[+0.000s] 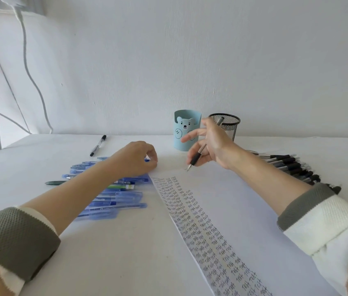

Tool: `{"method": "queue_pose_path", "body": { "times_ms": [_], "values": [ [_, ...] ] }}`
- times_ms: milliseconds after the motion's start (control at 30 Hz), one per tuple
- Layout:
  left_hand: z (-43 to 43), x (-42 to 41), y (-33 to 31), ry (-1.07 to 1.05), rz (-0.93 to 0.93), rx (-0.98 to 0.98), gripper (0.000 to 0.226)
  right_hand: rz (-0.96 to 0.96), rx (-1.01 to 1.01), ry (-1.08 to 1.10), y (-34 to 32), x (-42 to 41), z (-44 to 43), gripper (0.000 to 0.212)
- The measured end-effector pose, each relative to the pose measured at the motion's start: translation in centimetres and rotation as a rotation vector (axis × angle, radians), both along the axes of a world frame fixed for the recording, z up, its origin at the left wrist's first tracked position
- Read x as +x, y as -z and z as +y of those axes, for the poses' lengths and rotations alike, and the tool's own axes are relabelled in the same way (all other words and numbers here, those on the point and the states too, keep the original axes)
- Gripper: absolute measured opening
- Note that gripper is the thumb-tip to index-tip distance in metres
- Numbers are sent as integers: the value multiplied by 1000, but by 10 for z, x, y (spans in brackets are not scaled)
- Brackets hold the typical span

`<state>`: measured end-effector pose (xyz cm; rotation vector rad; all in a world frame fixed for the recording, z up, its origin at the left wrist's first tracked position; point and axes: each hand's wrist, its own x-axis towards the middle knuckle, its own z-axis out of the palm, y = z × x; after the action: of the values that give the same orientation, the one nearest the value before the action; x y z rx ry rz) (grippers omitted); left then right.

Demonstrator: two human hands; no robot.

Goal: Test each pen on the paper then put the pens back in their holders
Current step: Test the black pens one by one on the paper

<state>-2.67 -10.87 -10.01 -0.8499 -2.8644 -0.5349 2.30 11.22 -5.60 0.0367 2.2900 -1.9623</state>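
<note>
My right hand [213,144] holds a silver pen with a black grip [196,157], its tip just above the far end of the white paper [243,210]. The paper carries columns of the written word "Test" along its left side. My left hand [134,159] rests with curled fingers at the paper's far left corner, over a spread of blue pens [113,199]; a blue pen end shows at its fingertips. Behind stand a light blue bear holder [181,130] and a black mesh holder [229,124], with the right hand in front of them.
A row of black-grip silver pens [290,165] lies right of the paper. A single black-capped clear pen [98,145] lies far left near the wall, a dark green pen [56,182] left of the blue ones. Cables [30,71] hang on the wall at left.
</note>
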Motion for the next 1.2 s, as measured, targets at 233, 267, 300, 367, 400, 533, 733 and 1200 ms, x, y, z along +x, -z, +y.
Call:
{"method": "queue_pose_path", "body": {
  "times_ms": [233, 267, 300, 367, 400, 533, 733, 1200],
  "values": [
    [17, 31, 2, 244, 5, -60, 59, 13, -259, 26, 20, -15, 11, 41],
    [19, 35, 4, 244, 36, -120, 65, 2, -296, 3, 23, -17, 11, 31],
    [20, 38, 6, 235, 74, -178, 69, 0, -306, -3, 27, -16, 10, 24],
    [20, 39, 9, 223, 98, -218, 73, 21, -243, 50, 34, -18, 9, 18],
    [20, 39, 9, 220, 90, -209, 73, 46, -172, 92, 38, -18, 8, 14],
    [19, 39, 11, 208, 77, -181, 73, 223, 230, 207, 50, -19, 8, 26],
    [18, 38, 14, 213, 58, -152, 70, 307, 418, 296, 64, -20, -2, 29],
    [17, 37, 17, 209, 27, -116, 66, 363, 442, 264, 67, -21, -2, 25]
  ]
}}
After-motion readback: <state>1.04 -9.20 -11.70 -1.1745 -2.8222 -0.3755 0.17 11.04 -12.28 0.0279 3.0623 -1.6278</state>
